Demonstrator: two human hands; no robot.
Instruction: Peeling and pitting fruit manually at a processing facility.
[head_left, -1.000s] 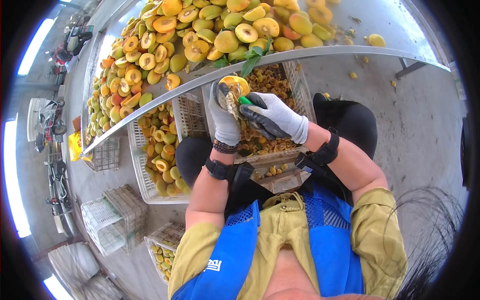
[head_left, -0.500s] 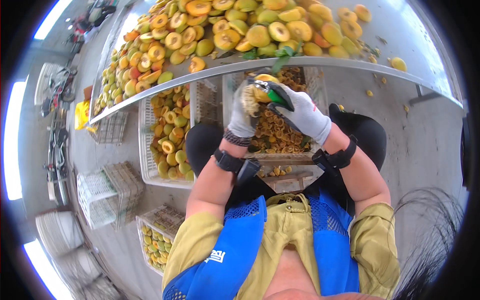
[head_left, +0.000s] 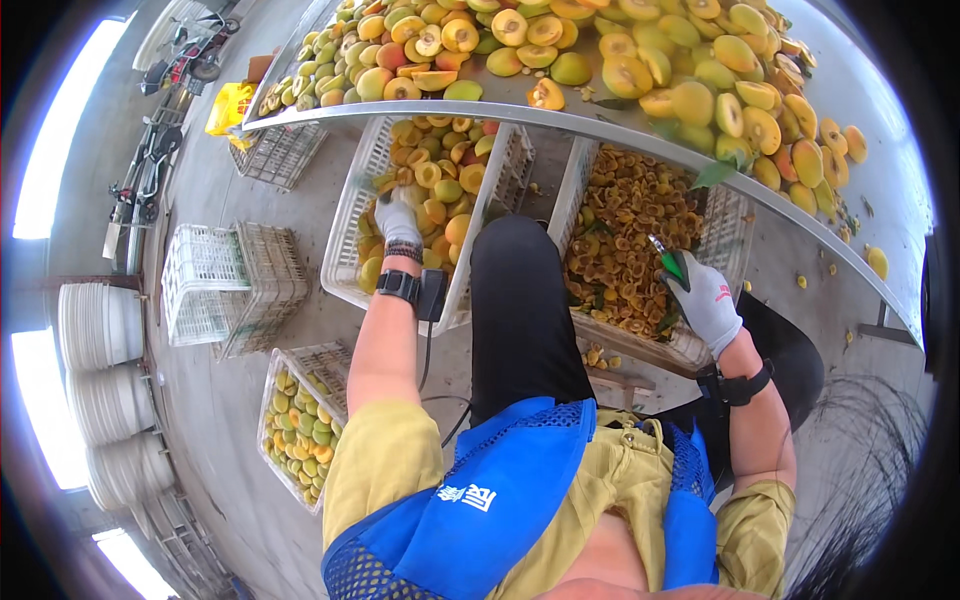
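Observation:
My left hand (head_left: 395, 215), in a grey glove, reaches into a white crate (head_left: 345, 238) of halved yellow fruit (head_left: 450, 190); its fingertips are hidden, so I cannot tell what they hold. My right hand (head_left: 701, 300), also gloved, grips a green-handled tool (head_left: 672, 265) with a short metal tip, over a crate (head_left: 582, 180) full of small brown scraps or pits (head_left: 625, 220). Between the two crates is my dark-clad knee (head_left: 512, 280).
A metal table (head_left: 815, 232) heaped with fruit spans the top. Stacked white crates (head_left: 200, 290) and a crate of greenish fruit (head_left: 300, 420) stand left. Beyond are stacked white tubs (head_left: 105, 400), scooters (head_left: 190, 55), a yellow bag (head_left: 228, 108) and an empty crate (head_left: 275, 160).
My hands, earlier together on a fruit and the tool, have parted. My left hand moved left into the fruit crate; my right moved right, keeping the tool. The view has shifted.

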